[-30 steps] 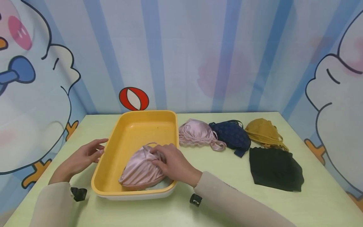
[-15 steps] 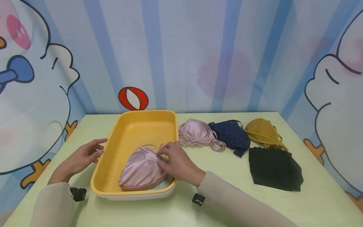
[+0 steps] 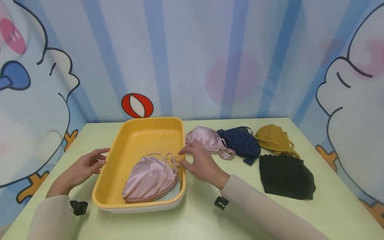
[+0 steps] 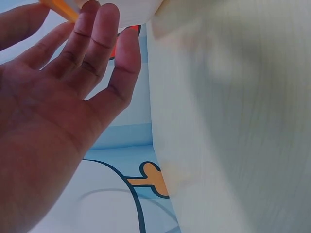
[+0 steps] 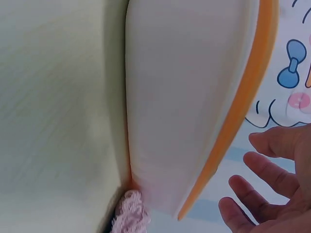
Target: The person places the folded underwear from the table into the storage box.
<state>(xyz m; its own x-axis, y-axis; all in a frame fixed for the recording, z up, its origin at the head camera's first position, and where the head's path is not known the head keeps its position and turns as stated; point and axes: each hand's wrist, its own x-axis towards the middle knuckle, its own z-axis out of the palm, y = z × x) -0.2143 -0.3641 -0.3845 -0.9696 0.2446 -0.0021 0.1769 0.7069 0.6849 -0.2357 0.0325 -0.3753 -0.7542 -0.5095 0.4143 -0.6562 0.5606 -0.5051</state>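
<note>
A folded pink satin bra lies in the near part of a yellow-rimmed basin, its thin straps looped toward the right wall. A pale cloth shows from beneath it. Just over the basin's right rim hovers my right hand, fingers spread and holding nothing; the right wrist view shows the fingers apart from the orange-yellow rim. At the left side, my left hand has its fingertips right at the basin's outer wall, its fingers loosely bent in the left wrist view.
To the right of the basin lie a pink lace-edged bra, a navy bra and a mustard bra in a row. A folded black garment lies nearer on the pale table. A cartoon-printed backdrop stands behind.
My right hand has let go of the pink satin bra and drawn back rightward to the rim. The bra's straps now lie loose. My left hand stays by the basin's left side.
</note>
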